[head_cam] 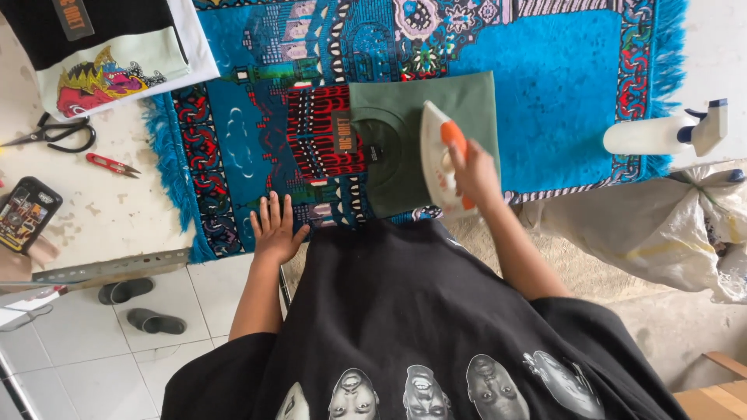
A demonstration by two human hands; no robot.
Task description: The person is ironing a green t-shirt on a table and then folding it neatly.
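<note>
My right hand (475, 175) is clenched on the orange handle of a white iron (441, 159), pressing it onto the right half of a folded green shirt (405, 148). The shirt lies mid-surface on a blue patterned rug (560, 85), close to the near edge. My left hand (276, 229) is released, palm flat and fingers spread on the rug at the near edge, left of the shirt, holding nothing.

My judgement on doing this well: keep the iron's sole flat and moving, run it with the fold rather than across it, and stay off the dark printed circle at the shirt's centre. The flat left hand would serve better nearer the shirt's edge, to keep the cloth from bunching.

Labels and packages: a red-and-black striped card wrap (317, 132) touches the shirt's left side, with a small dark upright tag (343, 134) bearing orange lettering where the two meet. A small black square label (373, 155) sits inside the shirt's collar. At the far left corner lies a folded black-and-pale shirt (101, 54) with a bright red-and-yellow printed figure and a similar dark tag (72, 15) on top.

Left edge: black scissors (54, 134), red snips (111, 164), a phone (25, 214) in a dark case. Right edge: a white spray bottle (661, 132) with a blue trigger, lying on its side. Below it, a pale plastic sack (677, 233).
</note>
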